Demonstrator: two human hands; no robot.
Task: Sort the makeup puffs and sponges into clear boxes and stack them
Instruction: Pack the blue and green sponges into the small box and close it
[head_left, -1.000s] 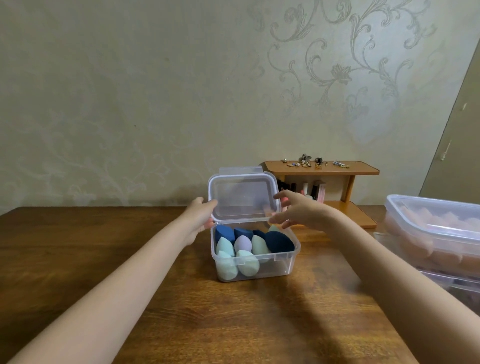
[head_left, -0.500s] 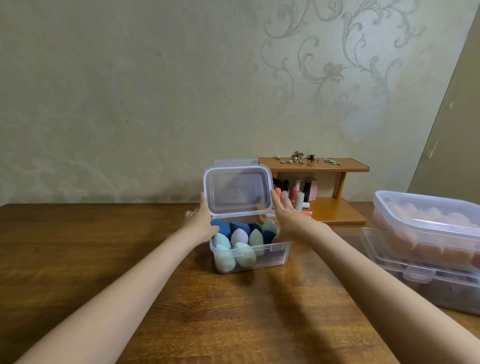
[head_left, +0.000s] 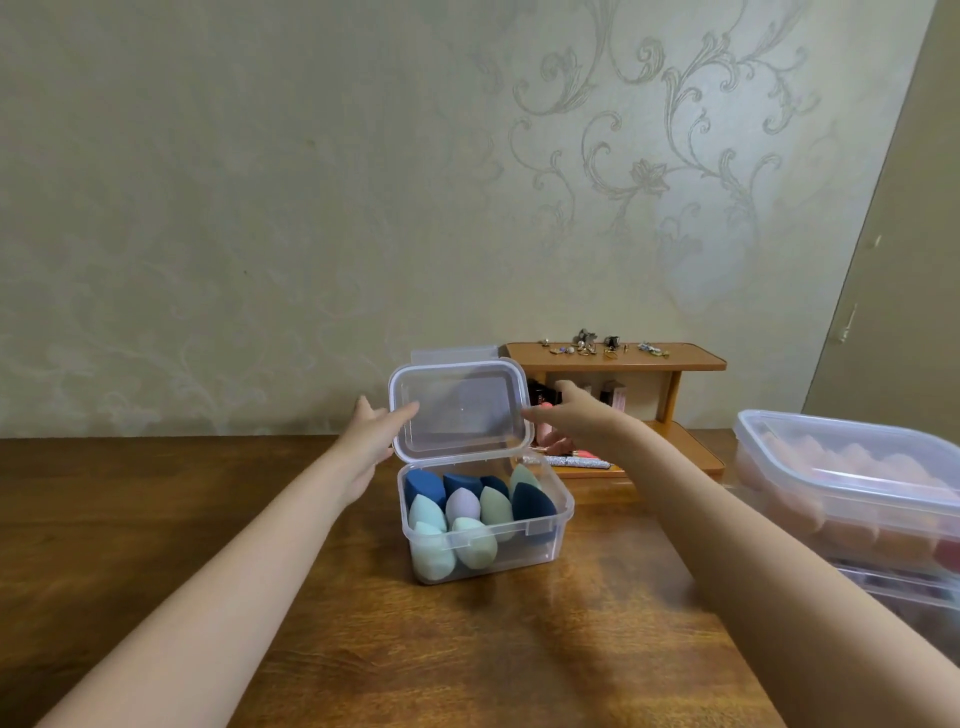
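Head view: small clear box (head_left: 485, 525) sits mid table (head_left: 156, 519), packed w/ blue, green and lilac sponges (head_left: 470, 512); its hinged lid (head_left: 460, 408) stands upright. Left hand (head_left: 371, 434) at lid's left edge, fingers straight, thumb on the lid, no real grip. Right hand (head_left: 569, 418) at right edge, fingers extended, holding nothing. Two closed boxes (head_left: 857, 488) w/ pink puffs stacked far right. Step, I judge: closing lid. Push down evenly from both sides, tuck sponges below rim, then snap front latch.

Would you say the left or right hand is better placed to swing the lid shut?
Probably left: the left hand already touches the upright lid at its edge, while the right hand reaches beside it, apparently apart.
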